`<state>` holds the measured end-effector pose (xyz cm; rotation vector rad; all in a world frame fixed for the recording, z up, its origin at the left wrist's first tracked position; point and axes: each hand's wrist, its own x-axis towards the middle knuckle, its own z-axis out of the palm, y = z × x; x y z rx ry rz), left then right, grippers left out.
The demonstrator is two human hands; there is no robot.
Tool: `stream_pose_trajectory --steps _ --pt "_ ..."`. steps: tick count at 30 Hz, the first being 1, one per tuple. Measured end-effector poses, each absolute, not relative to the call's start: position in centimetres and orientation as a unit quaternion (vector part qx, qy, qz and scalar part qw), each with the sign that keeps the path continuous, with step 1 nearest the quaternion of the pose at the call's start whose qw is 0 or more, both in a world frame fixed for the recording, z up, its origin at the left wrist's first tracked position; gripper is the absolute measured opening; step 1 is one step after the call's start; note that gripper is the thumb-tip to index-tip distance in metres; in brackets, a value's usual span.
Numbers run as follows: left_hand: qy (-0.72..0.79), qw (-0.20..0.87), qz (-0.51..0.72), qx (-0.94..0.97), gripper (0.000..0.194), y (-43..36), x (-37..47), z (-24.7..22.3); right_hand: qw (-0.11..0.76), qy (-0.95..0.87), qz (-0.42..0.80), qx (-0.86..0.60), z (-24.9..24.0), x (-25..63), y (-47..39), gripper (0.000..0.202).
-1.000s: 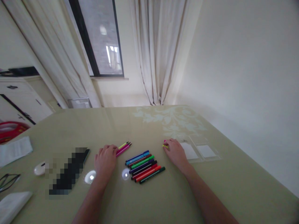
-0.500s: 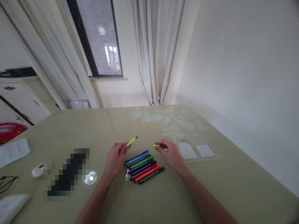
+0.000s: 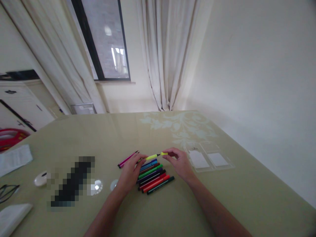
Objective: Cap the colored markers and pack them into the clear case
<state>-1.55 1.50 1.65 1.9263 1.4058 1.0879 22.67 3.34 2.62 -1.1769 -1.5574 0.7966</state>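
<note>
My left hand (image 3: 133, 169) is closed on a yellow marker (image 3: 151, 157), whose dark tip points to the right. In the fingertips of my right hand (image 3: 178, 161) is a small yellow cap (image 3: 164, 153), just off the marker's tip. Below the marker lies a row of several colored markers, among them a green marker (image 3: 150, 171), a red marker (image 3: 154, 183) and a dark green marker (image 3: 160, 185). Beyond my left hand a magenta marker (image 3: 127, 159) rests on the table, partly beside another thin dark-tipped piece.
A clear plastic case (image 3: 209, 158) with white inserts lies open to the right. At left are a white mouse (image 3: 40, 179), a blurred dark object (image 3: 72, 182), a shiny round disc (image 3: 97, 187), glasses (image 3: 8, 192) and a white cloth or paper (image 3: 16, 159).
My left hand has moved right with the yellow marker, bringing its tip close to the cap. The magenta marker now shows uncovered at the left. My right hand has stayed nearly still.
</note>
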Motion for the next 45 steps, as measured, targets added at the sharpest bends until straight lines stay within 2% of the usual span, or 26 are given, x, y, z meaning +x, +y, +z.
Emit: stream_pose_trajectory --steps 10,17,21,24,28,30,33,39,42,45 --pt "0.492 0.283 0.405 0.717 0.028 1.0 -0.9 2.2 0.457 -0.659 0.371 -0.468 2.8 22.7 3.1 0.023" --pt "0.488 0.295 0.423 0.704 0.027 1.0 -1.1 1.8 0.473 -0.635 0.419 -0.443 2.3 22.6 3.2 0.018" --pt "0.499 0.288 0.425 0.698 0.028 1.0 -1.0 1.7 0.468 -0.628 0.435 -0.444 2.0 22.3 3.2 0.022" --pt "0.508 0.276 0.407 0.707 0.030 1.3 -1.2 1.6 0.474 -0.632 0.408 -0.457 2.2 22.5 3.4 0.028" --pt "0.555 0.214 0.384 0.706 0.032 2.0 -2.2 1.2 0.558 -0.567 0.333 -0.505 2.4 24.2 4.4 0.039" --pt "0.574 0.178 0.364 0.712 0.033 2.3 -2.9 0.8 0.569 -0.547 0.287 -0.543 2.3 25.4 5.1 0.041" --pt "0.576 0.140 0.313 0.742 0.032 2.6 -3.6 0.4 0.522 -0.583 0.220 -0.583 1.7 26.8 5.8 0.033" --pt "0.572 0.140 0.281 0.758 0.035 2.8 -4.4 0.5 0.342 -0.690 0.079 -0.633 1.2 26.8 5.6 0.019" --pt "0.623 0.108 0.290 0.718 0.037 2.9 -5.0 0.9 0.280 -0.710 0.057 -0.644 1.2 26.5 5.4 0.017" --pt "0.672 0.075 0.251 0.692 0.033 2.7 -5.6 1.2 0.257 -0.716 0.050 -0.647 1.1 26.5 5.4 0.016"
